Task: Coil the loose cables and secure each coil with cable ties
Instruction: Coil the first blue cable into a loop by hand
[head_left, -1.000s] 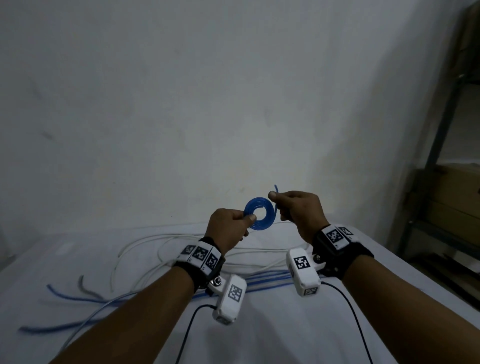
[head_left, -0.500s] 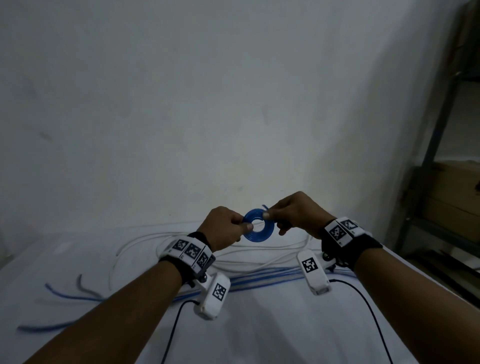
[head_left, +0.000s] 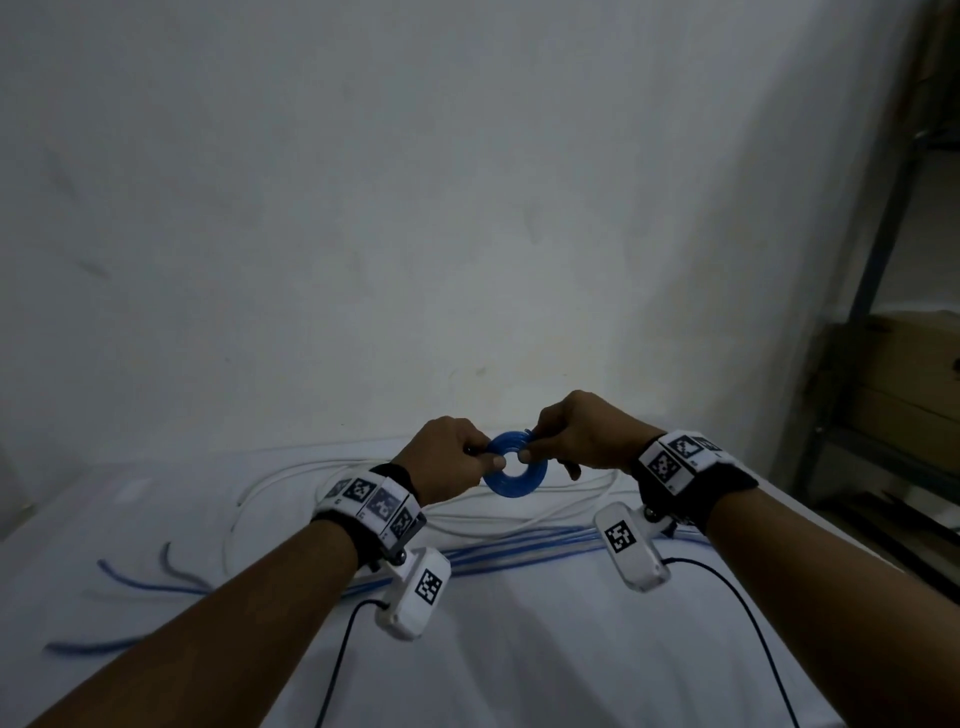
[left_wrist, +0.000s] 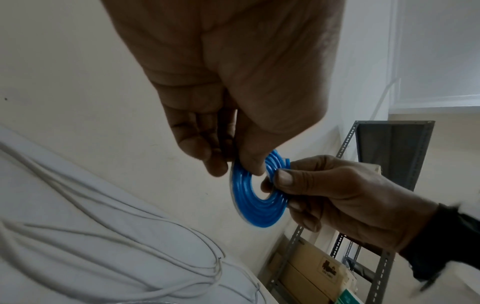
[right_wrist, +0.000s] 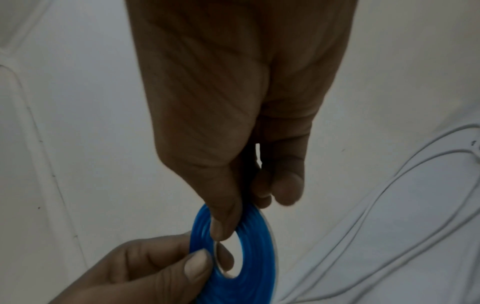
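Both hands pinch the blue coil mid-frame, above the table: left hand on its left rim, right hand on the right. Advice: keep turns flat, trap the loose end before tying.

Left hand pinches the flat blue coil at its upper edge, right hand pinching the opposite side. White cables sprawl on the desk below; a metal shelf stands behind.

dim white wall; metal shelving
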